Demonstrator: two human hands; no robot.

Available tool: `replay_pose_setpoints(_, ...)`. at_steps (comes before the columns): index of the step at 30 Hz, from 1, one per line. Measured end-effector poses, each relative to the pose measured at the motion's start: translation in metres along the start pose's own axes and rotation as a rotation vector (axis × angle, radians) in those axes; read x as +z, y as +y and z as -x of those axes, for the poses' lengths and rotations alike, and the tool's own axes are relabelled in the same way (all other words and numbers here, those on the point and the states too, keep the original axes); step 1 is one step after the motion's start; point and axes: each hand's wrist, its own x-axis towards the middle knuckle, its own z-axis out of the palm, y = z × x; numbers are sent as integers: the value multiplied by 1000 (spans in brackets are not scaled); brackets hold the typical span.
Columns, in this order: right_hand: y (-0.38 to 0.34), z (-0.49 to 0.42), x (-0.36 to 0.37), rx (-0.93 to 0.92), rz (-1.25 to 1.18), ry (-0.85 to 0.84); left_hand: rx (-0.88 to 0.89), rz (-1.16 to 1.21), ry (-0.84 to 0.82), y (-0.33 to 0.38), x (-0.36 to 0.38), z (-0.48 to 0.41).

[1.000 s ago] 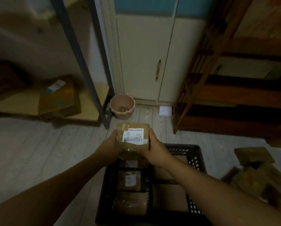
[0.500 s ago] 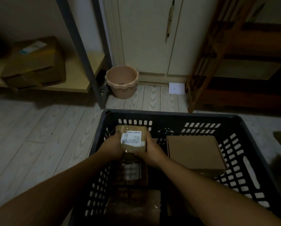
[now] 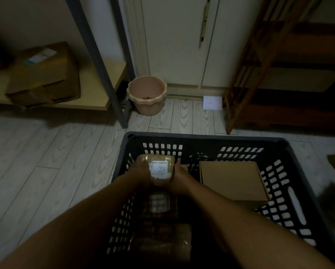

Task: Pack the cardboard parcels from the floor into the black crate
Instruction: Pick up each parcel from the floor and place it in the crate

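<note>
We see the left hand (image 3: pixel 141 171) and the right hand (image 3: pixel 180 177) holding a small brown cardboard parcel (image 3: pixel 158 168), which is wrapped in clear tape and has a white label on top. The left hand grips its left side and the right hand grips its right side, with the fingers curled around the edges, so the parcel is pressed between both hands. The parcel is inside the black plastic crate (image 3: pixel 201 137) with slotted walls, in the far left part, close to the far wall. We cannot tell if it already rests on something. Nearer to us in the same left part lie a second taped parcel (image 3: pixel 158 202) with a label and a third taped parcel (image 3: pixel 162 243), both in shadow. A flat plain cardboard box (image 3: pixel 232 181) lies in the right part of the crate. The crate stands on a pale wooden floor (image 3: pixel 46 152). Behind it we see a pink plastic bucket (image 3: pixel 146 96), and a large cardboard box (image 3: pixel 44 74) sits on a low shelf at the left.
</note>
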Motion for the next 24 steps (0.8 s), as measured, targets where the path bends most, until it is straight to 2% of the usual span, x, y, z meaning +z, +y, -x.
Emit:
replay_pose_setpoints(5,-65,102,-75,71,192,-48,6,2,-75,31,-93,90)
replay_pose_setpoints(11,-174,260,-179,74,103,-10,63,-46,-71,101,-230,253)
replay_pose_setpoints(13,-212,315,-212,77,141,13,29,-21,-80,124,-272,302)
replay_pose_setpoints(18,-266,434,-276,33,221,142,62,16,-15,172,-352,408)
replay_pose_setpoints(24,-267,557,-313,67,182,388,233,-1,74,221,-386,485)
